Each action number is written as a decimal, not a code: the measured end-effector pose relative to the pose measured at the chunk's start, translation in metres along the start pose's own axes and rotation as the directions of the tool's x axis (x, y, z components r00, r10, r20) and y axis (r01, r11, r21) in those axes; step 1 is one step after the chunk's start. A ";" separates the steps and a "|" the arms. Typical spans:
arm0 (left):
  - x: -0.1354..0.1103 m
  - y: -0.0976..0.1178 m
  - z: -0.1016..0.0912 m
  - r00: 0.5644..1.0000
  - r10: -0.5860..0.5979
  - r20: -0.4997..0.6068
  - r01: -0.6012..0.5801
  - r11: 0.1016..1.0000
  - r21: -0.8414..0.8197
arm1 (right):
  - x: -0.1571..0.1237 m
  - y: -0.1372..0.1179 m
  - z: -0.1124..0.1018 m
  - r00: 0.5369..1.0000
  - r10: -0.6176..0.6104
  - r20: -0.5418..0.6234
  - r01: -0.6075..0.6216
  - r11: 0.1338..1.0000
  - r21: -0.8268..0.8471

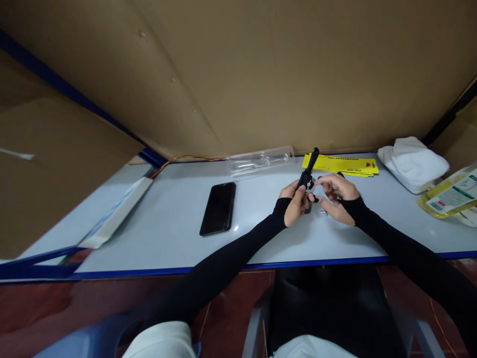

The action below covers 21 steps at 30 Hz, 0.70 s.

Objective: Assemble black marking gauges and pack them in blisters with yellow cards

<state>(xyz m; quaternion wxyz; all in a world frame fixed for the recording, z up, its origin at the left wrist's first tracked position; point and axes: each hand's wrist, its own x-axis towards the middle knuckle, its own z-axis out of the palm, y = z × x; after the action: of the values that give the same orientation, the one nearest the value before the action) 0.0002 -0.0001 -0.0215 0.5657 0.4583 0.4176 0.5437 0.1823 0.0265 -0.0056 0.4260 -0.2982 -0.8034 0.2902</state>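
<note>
Both hands: left hand (295,205) closed around the tool; right hand (340,198) bent close beside it, forefinger and thumb apart — cannot tell whether it pinches anything.
Black tool (308,177): above the surface (164,226), between front and back edges; handle directed toward the back edge.
Metal part (324,213): on the surface, near the right thumb.
Phone (218,209): flat, left of the hands.
Back edge: clear plastic package (261,161); yellow cards (345,164) to its right.
Back right corner: white cloth (413,163) — yellow liquid bottle (449,195) just beside it.
Left edge: long white box (118,211).
</note>
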 end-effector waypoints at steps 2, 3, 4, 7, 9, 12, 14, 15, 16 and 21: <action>0.000 0.000 0.000 1.000 0.002 -0.008 -0.002 1.000 0.007 | 0.000 -0.001 0.001 0.997 -0.018 0.069 0.018 1.000 -0.009; 0.000 -0.001 0.000 1.000 0.002 -0.008 -0.001 1.000 0.011 | 0.000 -0.001 0.001 0.996 -0.026 0.084 0.027 0.999 -0.018; 0.000 -0.001 0.000 1.000 0.000 -0.001 0.000 1.000 0.013 | 0.000 -0.001 0.001 0.997 -0.028 0.075 0.029 0.999 -0.024; 0.000 -0.001 0.000 1.000 0.004 0.016 -0.004 1.000 -0.001 | -0.001 0.000 0.001 1.000 0.010 -0.017 -0.010 1.000 -0.007; 0.001 -0.001 0.000 1.000 0.012 0.008 -0.012 1.000 -0.012 | -0.001 0.000 0.001 0.999 0.043 -0.011 -0.043 0.999 0.019; 0.001 -0.002 0.000 1.000 0.013 -0.009 -0.013 1.000 -0.008 | -0.001 0.002 0.001 0.994 0.052 0.101 -0.056 0.998 0.039; 0.001 -0.003 0.000 1.000 0.005 -0.002 -0.005 1.000 -0.005 | -0.002 0.003 0.000 0.994 0.039 0.101 -0.043 0.998 0.040; 0.000 -0.003 0.000 1.000 -0.001 0.005 0.001 1.000 -0.006 | -0.002 0.004 0.000 0.997 0.039 0.069 -0.042 0.998 0.037; 0.000 -0.002 0.000 1.000 -0.004 0.011 0.004 1.000 -0.007 | -0.002 0.004 0.000 0.998 0.044 0.035 -0.045 0.998 0.034; -0.001 0.002 -0.001 1.000 0.003 -0.005 -0.003 1.000 0.007 | -0.001 0.000 0.000 0.995 0.012 0.100 -0.013 1.000 0.011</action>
<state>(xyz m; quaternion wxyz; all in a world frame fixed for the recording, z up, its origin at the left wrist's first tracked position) -0.0008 -0.0008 -0.0202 0.5621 0.4596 0.4201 0.5443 0.1825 0.0255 -0.0063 0.3851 -0.2858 -0.8201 0.3120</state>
